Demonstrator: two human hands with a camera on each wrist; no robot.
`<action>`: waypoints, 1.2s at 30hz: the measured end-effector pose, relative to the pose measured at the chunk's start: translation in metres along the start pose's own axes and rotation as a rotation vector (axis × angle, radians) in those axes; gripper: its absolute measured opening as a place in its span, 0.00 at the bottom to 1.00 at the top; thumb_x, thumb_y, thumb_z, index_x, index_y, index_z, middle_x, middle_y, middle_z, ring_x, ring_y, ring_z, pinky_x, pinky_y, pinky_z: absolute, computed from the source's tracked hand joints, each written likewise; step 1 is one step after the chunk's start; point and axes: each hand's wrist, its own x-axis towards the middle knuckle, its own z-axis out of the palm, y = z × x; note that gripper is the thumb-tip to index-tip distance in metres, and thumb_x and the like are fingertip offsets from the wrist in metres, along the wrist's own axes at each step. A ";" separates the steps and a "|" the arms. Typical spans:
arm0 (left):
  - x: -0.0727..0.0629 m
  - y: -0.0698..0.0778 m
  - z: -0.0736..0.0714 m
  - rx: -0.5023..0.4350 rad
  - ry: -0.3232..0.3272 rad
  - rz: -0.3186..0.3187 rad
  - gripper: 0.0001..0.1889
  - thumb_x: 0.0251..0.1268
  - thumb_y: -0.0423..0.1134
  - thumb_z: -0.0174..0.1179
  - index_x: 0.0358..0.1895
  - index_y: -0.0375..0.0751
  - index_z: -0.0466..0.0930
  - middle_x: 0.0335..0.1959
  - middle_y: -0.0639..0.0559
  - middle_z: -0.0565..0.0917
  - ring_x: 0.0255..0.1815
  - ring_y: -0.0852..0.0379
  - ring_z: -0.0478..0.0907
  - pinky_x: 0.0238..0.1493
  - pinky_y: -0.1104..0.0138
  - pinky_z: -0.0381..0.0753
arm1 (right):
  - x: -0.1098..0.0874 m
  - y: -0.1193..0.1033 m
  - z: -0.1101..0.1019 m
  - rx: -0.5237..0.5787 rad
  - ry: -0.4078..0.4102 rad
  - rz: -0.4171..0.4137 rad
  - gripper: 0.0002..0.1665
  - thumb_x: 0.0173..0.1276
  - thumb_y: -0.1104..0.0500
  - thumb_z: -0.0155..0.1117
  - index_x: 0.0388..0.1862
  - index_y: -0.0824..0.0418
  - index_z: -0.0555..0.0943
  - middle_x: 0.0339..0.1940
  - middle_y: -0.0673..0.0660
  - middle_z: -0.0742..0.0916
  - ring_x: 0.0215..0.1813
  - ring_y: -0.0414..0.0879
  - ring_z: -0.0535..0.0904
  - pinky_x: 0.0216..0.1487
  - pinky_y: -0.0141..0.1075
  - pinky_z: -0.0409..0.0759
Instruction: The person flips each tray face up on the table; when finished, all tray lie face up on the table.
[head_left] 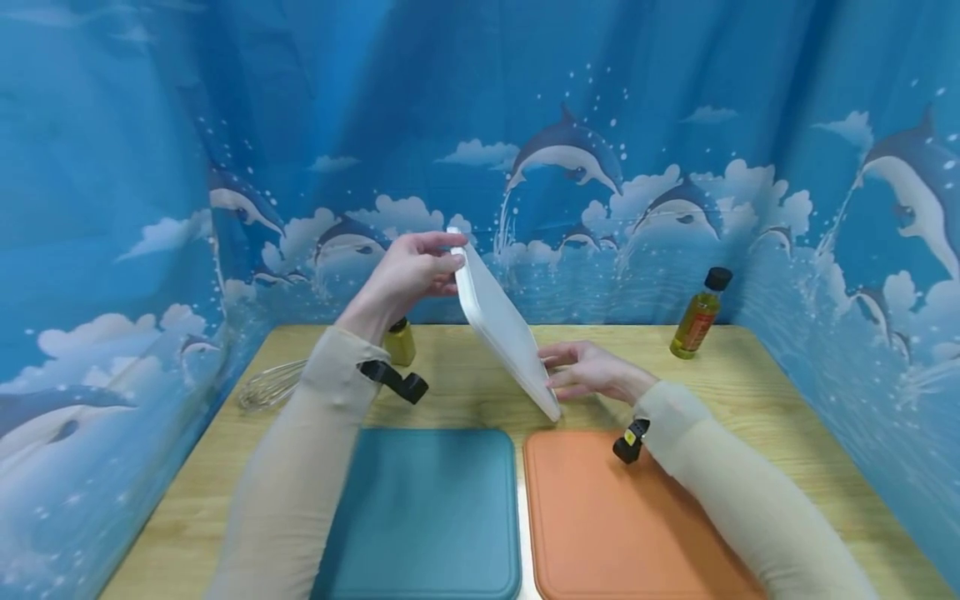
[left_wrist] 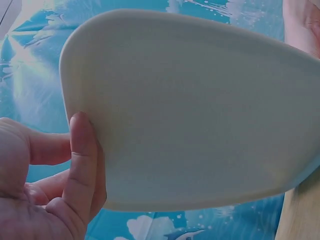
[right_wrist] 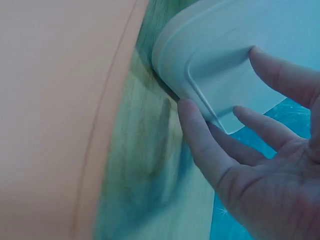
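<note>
A white rectangular plate (head_left: 501, 321) with rounded corners stands steeply tilted above the far half of the table, its left end high. My left hand (head_left: 415, 268) pinches it by that raised end, thumb on one face and fingers on the other, as the left wrist view shows. The plate's smooth upper face (left_wrist: 195, 115) fills that view. At the low end, my right hand (head_left: 592, 371) has its fingers spread, fingertips against the underside. A raised foot line runs across this underside (right_wrist: 225, 75) in the right wrist view. The plate's lowest corner hangs close over the wood.
In front lie a teal board (head_left: 438, 512) and an orange board (head_left: 600, 517), side by side with a narrow white strip between. A wire whisk (head_left: 270, 385) and a yellow jar (head_left: 401, 343) are left. An oil bottle (head_left: 701, 315) stands back right. Dolphin-print curtains (head_left: 450, 100) enclose the table.
</note>
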 end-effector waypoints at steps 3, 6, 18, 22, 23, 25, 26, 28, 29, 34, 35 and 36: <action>0.001 0.003 0.003 0.004 0.012 0.012 0.25 0.87 0.38 0.62 0.81 0.43 0.78 0.67 0.40 0.87 0.51 0.50 0.90 0.63 0.54 0.94 | -0.007 -0.013 -0.003 -0.089 0.007 -0.010 0.43 0.86 0.58 0.67 0.92 0.63 0.62 0.91 0.73 0.68 0.86 0.68 0.73 0.79 0.57 0.84; 0.001 0.006 0.006 -0.011 0.031 0.021 0.24 0.86 0.38 0.63 0.79 0.43 0.80 0.63 0.41 0.88 0.46 0.52 0.89 0.56 0.58 0.95 | -0.025 -0.044 -0.008 -0.190 0.025 -0.065 0.41 0.87 0.54 0.65 0.91 0.62 0.63 0.91 0.71 0.68 0.86 0.69 0.73 0.80 0.61 0.82; 0.006 0.015 0.023 -0.096 0.036 0.093 0.18 0.86 0.38 0.64 0.71 0.41 0.87 0.57 0.42 0.89 0.46 0.54 0.91 0.50 0.65 0.96 | -0.103 -0.181 -0.011 -0.406 0.045 -0.294 0.39 0.85 0.53 0.69 0.90 0.50 0.69 0.91 0.55 0.73 0.79 0.59 0.84 0.78 0.58 0.85; 0.008 0.019 0.029 -0.070 0.018 0.113 0.19 0.86 0.40 0.66 0.72 0.42 0.87 0.58 0.41 0.92 0.51 0.51 0.93 0.55 0.62 0.96 | -0.111 -0.200 -0.007 -0.429 0.026 -0.316 0.39 0.84 0.56 0.70 0.90 0.48 0.69 0.88 0.53 0.76 0.78 0.56 0.86 0.74 0.56 0.89; 0.008 0.020 0.030 -0.063 0.017 0.118 0.19 0.85 0.40 0.66 0.71 0.42 0.87 0.57 0.41 0.92 0.51 0.51 0.94 0.56 0.61 0.96 | -0.112 -0.204 -0.006 -0.438 0.021 -0.319 0.39 0.84 0.56 0.70 0.89 0.48 0.70 0.88 0.53 0.77 0.77 0.57 0.86 0.73 0.56 0.89; 0.009 0.023 0.033 -0.052 0.020 0.126 0.19 0.85 0.41 0.67 0.71 0.42 0.87 0.57 0.40 0.94 0.53 0.49 0.95 0.58 0.59 0.96 | -0.112 -0.210 -0.003 -0.470 0.012 -0.326 0.37 0.84 0.55 0.71 0.88 0.49 0.73 0.87 0.55 0.78 0.75 0.57 0.88 0.69 0.55 0.92; 0.009 0.024 0.035 -0.045 0.022 0.130 0.19 0.84 0.41 0.67 0.70 0.42 0.88 0.57 0.41 0.94 0.53 0.49 0.95 0.58 0.58 0.96 | -0.111 -0.213 -0.001 -0.498 0.010 -0.329 0.36 0.84 0.54 0.71 0.86 0.50 0.74 0.85 0.56 0.79 0.74 0.57 0.89 0.67 0.54 0.93; 0.010 0.026 0.038 -0.036 0.027 0.133 0.19 0.84 0.42 0.68 0.70 0.42 0.88 0.57 0.41 0.95 0.54 0.48 0.95 0.59 0.57 0.96 | -0.109 -0.218 0.001 -0.572 0.024 -0.330 0.33 0.83 0.54 0.72 0.83 0.51 0.78 0.83 0.59 0.82 0.68 0.57 0.92 0.62 0.53 0.95; 0.010 0.027 0.040 -0.034 0.031 0.136 0.19 0.84 0.42 0.68 0.70 0.42 0.88 0.57 0.41 0.95 0.54 0.48 0.96 0.59 0.57 0.96 | -0.107 -0.220 0.003 -0.616 0.036 -0.328 0.32 0.82 0.54 0.73 0.82 0.51 0.80 0.82 0.60 0.82 0.65 0.57 0.94 0.59 0.51 0.96; 0.010 0.028 0.045 -0.016 0.053 0.146 0.18 0.83 0.43 0.69 0.68 0.43 0.89 0.59 0.43 0.94 0.55 0.48 0.95 0.60 0.56 0.96 | -0.096 -0.227 0.006 -0.767 0.101 -0.309 0.27 0.80 0.57 0.75 0.76 0.50 0.86 0.80 0.58 0.84 0.48 0.54 0.95 0.45 0.46 0.95; 0.010 0.029 0.046 -0.013 0.057 0.144 0.18 0.83 0.44 0.69 0.68 0.43 0.90 0.59 0.44 0.94 0.55 0.48 0.95 0.59 0.56 0.96 | -0.094 -0.228 0.006 -0.789 0.109 -0.312 0.27 0.79 0.58 0.75 0.75 0.49 0.87 0.80 0.59 0.84 0.49 0.54 0.94 0.44 0.45 0.95; 0.010 0.029 0.046 -0.010 0.060 0.141 0.18 0.83 0.44 0.69 0.68 0.44 0.90 0.59 0.44 0.94 0.56 0.49 0.95 0.59 0.56 0.96 | -0.092 -0.229 0.006 -0.800 0.115 -0.309 0.27 0.79 0.59 0.75 0.74 0.49 0.87 0.79 0.59 0.84 0.52 0.55 0.93 0.43 0.44 0.95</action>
